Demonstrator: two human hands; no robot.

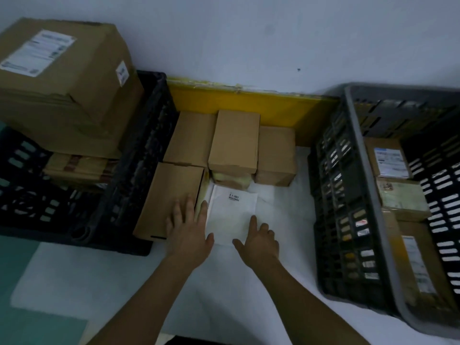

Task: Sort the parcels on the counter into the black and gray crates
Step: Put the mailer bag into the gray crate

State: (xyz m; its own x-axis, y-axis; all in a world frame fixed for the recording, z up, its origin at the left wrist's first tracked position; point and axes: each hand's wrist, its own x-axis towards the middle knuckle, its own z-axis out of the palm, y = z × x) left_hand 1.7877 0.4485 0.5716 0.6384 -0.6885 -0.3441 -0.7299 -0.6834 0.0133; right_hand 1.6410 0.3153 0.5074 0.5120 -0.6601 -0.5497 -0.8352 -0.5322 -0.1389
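**Counter and its load**

The counter [104, 282] has a white top. A black crate [139, 155] stands on it at the left and a gray crate [348, 220] at the right, well apart. Between them, toward the wall, brown boxes sit side by side: one at the front left [171, 195], one behind it [191, 138], a taller stack in the middle [234, 140] and one at the right [276, 153]. A white mailer [231, 215] lies flat in front of the stack, just beside the front-left box. A yellow panel [239, 105] stands behind the boxes against the wall.
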